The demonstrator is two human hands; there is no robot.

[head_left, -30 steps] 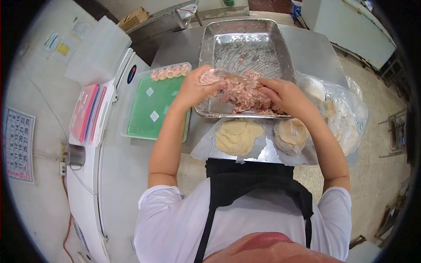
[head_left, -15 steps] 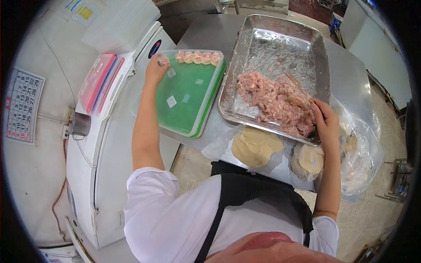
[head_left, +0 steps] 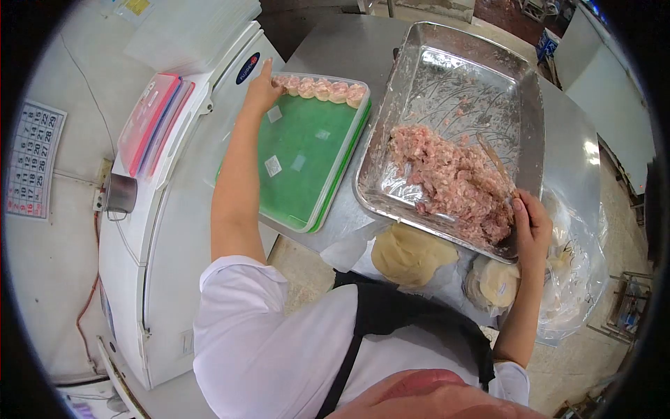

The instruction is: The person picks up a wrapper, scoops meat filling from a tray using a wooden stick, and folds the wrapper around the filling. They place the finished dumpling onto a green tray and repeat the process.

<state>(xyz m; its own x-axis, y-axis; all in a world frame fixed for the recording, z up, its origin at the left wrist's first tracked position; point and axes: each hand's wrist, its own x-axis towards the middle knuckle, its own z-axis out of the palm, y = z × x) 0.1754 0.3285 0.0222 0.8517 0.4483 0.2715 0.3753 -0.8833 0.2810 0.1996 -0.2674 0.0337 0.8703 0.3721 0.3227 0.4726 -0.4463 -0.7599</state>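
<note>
My left hand [head_left: 264, 89] is at the far left corner of a shallow clear container with a green base [head_left: 289, 174]. Its fingers are apart, one stretched over the corner, beside the end of a row of meat-filled dumplings [head_left: 322, 89] along the far edge. My right hand [head_left: 532, 222] is closed round the handle of a spatula [head_left: 494, 157], at the near right rim of a metal tray [head_left: 481, 66]. The spatula's thin blade rests against the minced meat [head_left: 453, 178] heaped in the tray's near half.
A stack of round dough wrappers [head_left: 412, 255] lies on plastic at the table's near edge. Beside it are a smaller stack of wrappers [head_left: 497, 283] and a clear plastic bag [head_left: 572, 272]. A white freezer [head_left: 188, 230] stands left, with a metal mug [head_left: 122, 192] and colored lids [head_left: 148, 126].
The dumpling in my left hand has been set down at the left end of the row, and the fingers have opened. My right hand stays on the spatula. The view has shifted slightly.
</note>
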